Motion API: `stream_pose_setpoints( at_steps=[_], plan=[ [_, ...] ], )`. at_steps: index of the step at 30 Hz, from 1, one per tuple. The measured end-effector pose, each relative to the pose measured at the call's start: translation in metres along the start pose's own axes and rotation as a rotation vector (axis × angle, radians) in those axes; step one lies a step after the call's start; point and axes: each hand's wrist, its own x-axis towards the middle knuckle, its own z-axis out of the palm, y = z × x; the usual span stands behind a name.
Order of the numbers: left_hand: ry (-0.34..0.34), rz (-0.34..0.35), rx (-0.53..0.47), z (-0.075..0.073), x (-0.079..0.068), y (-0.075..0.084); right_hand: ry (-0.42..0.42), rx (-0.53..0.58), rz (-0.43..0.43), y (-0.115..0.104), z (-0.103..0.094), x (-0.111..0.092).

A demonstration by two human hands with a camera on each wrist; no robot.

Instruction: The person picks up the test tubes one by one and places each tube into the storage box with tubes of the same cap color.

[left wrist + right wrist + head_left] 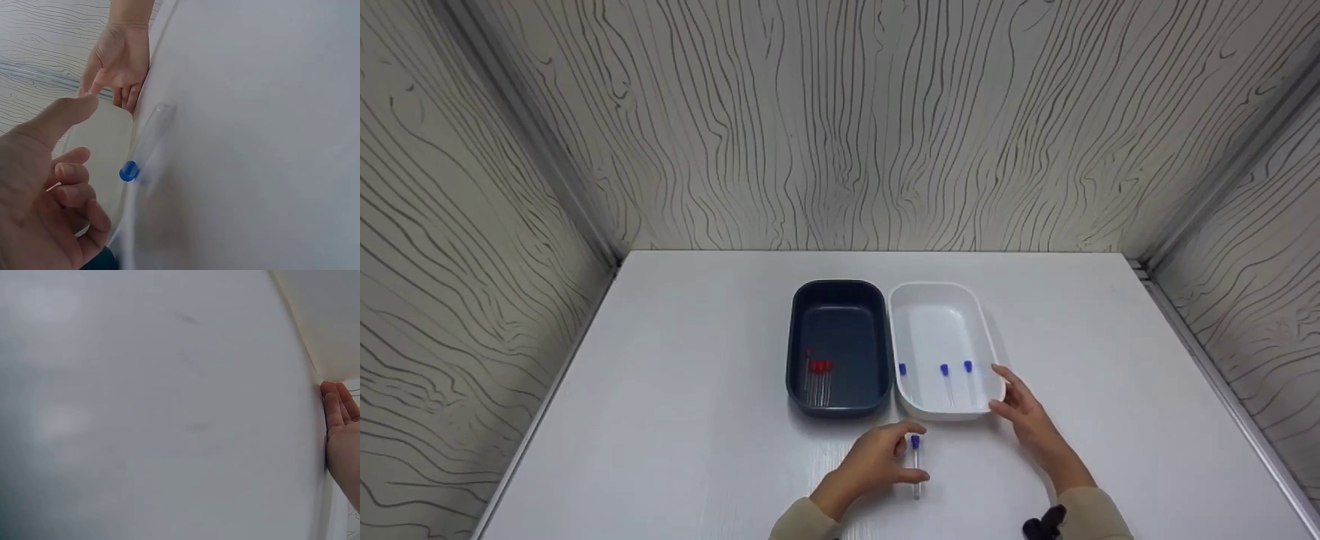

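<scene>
On the table in front of the white tray (915,411) lies a clear tube with a blue cap (916,459). My left hand (877,457) is over it, thumb and forefinger spread to either side. The left wrist view shows a gap between the fingers of that hand and the blue-capped tube (152,135). At the tray's near right corner, my right hand (1035,427) touches the outside with thumb and fingers extended. In the right wrist view, the fingertips (332,402) meet the tray wall. Three blue-capped tubes (945,370) lie inside the white tray.
A dark blue tray (840,412) stands against the white tray's left side, with several red-capped tubes (819,367) in its near left part. Both trays stand on a white table (682,360). Wood-patterned panels (840,127) enclose the table at the back and sides.
</scene>
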Motion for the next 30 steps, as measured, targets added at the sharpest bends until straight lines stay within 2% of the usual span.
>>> stream_pose_setpoints(
  at_steps=[5,13,24,30],
  plan=[
    [0.001,-0.03,0.066,0.005,-0.004,-0.005,-0.003,0.016,-0.039,0.018,-0.006,0.009],
    [-0.025,-0.072,0.126,0.009,-0.004,-0.009,0.009,-0.022,-0.048,0.02,-0.007,0.009],
    [-0.034,-0.081,0.169,0.012,-0.003,-0.011,0.016,0.014,0.016,0.011,-0.004,0.007],
    [-0.031,-0.088,0.2,0.013,-0.003,-0.01,-0.014,0.014,0.005,-0.004,0.0,-0.001]
  ],
)
